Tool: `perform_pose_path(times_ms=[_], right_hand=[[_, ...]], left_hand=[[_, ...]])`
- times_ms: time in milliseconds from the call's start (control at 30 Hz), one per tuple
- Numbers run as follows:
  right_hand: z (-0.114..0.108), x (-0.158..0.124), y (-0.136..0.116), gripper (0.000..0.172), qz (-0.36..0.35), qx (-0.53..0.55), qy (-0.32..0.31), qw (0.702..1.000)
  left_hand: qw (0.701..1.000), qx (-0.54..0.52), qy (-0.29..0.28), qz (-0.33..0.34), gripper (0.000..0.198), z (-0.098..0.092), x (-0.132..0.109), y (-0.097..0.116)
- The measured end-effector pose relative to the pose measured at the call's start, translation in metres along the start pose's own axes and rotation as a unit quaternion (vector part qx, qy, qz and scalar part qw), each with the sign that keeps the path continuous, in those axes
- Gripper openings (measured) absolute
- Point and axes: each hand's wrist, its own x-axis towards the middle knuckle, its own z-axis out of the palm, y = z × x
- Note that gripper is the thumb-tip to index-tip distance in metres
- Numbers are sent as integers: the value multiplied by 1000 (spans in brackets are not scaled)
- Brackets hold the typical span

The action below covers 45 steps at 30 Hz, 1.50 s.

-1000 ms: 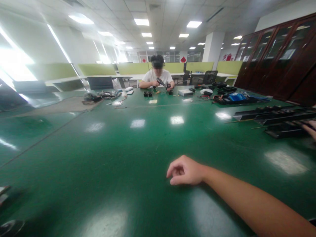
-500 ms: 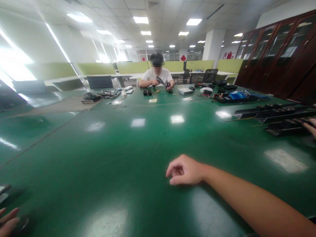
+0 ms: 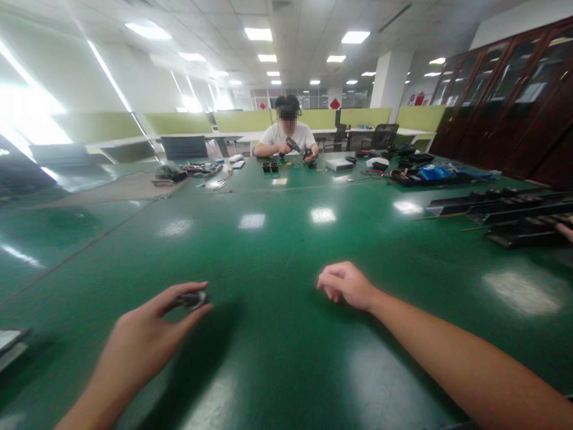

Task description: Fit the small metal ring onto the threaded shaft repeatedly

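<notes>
Between the thumb and fingers of my left hand (image 3: 141,334) is a small, dark, roundish part with a greyish metallic end (image 3: 197,299). The blur hides its exact kind. This hand is over the green table (image 3: 268,251), left of centre, casting a shadow to its right. To its right, my right hand (image 3: 348,285) is at the tabletop with its fingers curled in and the thumb side closed. I see nothing in it. A clear gap lies between the two hands.
Opposite sits a person (image 3: 286,134) holding a dark drill-like tool (image 3: 293,144), with small black boxes (image 3: 270,168) nearby. Long black metal profiles (image 3: 496,203) and part of another person's hand (image 3: 564,231) are at right. A flat pale object (image 3: 12,341) lies at the left edge.
My left hand has come in from the lower left edge, bringing the small dark part over the table. My right hand has shifted slightly farther away and right, its fingers more closed.
</notes>
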Motion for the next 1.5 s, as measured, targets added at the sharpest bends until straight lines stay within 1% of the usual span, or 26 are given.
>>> perform_pose_path(times_ms=[33, 100, 133, 167, 200, 233, 267, 300, 367, 433, 567, 700, 800, 900, 1067, 1300, 1500], right_hand=[[-1, 1, 1, 43, 7, -4, 12, 1000], [-2, 2, 1, 46, 19, -14, 26, 999], [-2, 0, 0, 43, 18, -21, 23, 999], [-1, -1, 0, 35, 15, -34, 16, 999], [0, -4, -1, 25, -2, -71, 0, 997], [2, -6, -2, 23, -23, -99, -24, 995], [3, -8, -2, 24, -41, -123, -52, 990], [4, -10, -3, 24, -52, -143, -61, 986], [6, -12, -3, 22, -58, -182, -85, 978], [7, -13, -3, 20, -55, -200, -95, 974], [8, -12, -6, 20, -49, -205, -88, 974], [9, -13, -9, 21, -38, -218, -81, 972], [9, -14, -10, 23, -36, -211, -82, 973], [10, -14, -9, 25, -37, -201, -89, 975], [9, -14, -8, 27, -38, -201, -85, 975], [8, -15, -10, 28, -36, -206, -87, 974], [8, -15, -12, 27, -38, -211, -87, 973]], left_hand=[[998, -40, -38, 38, 42, 14, 8, 17], [981, -130, -73, 124, 33, 45, 20, 56], [970, -157, -92, 158, 25, 59, 24, 75], [960, -185, -107, 182, 18, 73, 26, 92], [948, -214, -125, 200, 15, 85, 25, 106], [937, -245, -133, 210, 16, 95, 24, 117], [929, -272, -135, 210, 21, 103, 21, 123], [925, -291, -135, 205, 26, 108, 18, 127], [921, -312, -137, 189, 32, 114, 11, 125], [918, -320, -145, 182, 30, 114, 7, 120], [910, -341, -166, 168, 25, 113, 7, 113], [899, -361, -210, 132, 23, 115, 9, 110], [883, -384, -248, 111, 18, 116, 9, 108], [871, -401, -267, 91, 19, 115, 8, 108], [876, -391, -269, 81, 21, 112, 8, 111], [900, -345, -254, 74, 26, 109, 10, 112], [899, -339, -265, 79, 26, 111, 10, 110]])
